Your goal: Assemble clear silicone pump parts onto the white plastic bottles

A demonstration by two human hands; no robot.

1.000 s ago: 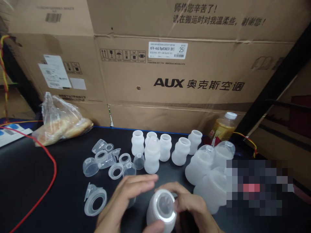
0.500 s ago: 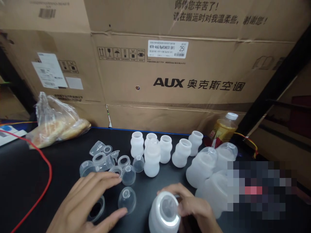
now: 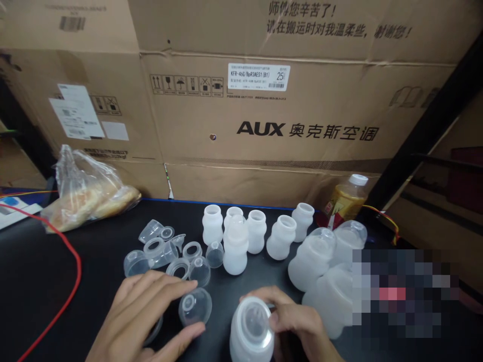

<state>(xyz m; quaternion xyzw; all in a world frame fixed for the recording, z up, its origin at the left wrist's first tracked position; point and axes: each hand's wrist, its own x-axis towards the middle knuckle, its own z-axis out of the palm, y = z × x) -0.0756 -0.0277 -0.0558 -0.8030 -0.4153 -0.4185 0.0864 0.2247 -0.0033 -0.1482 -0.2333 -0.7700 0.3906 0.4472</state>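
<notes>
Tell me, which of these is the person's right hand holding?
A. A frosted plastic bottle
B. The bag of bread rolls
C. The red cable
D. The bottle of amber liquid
A. The right hand curls its fingers around a frosted plastic bottle at the bottom of the view, with the bottle's wide round end turned toward the camera.
</notes>
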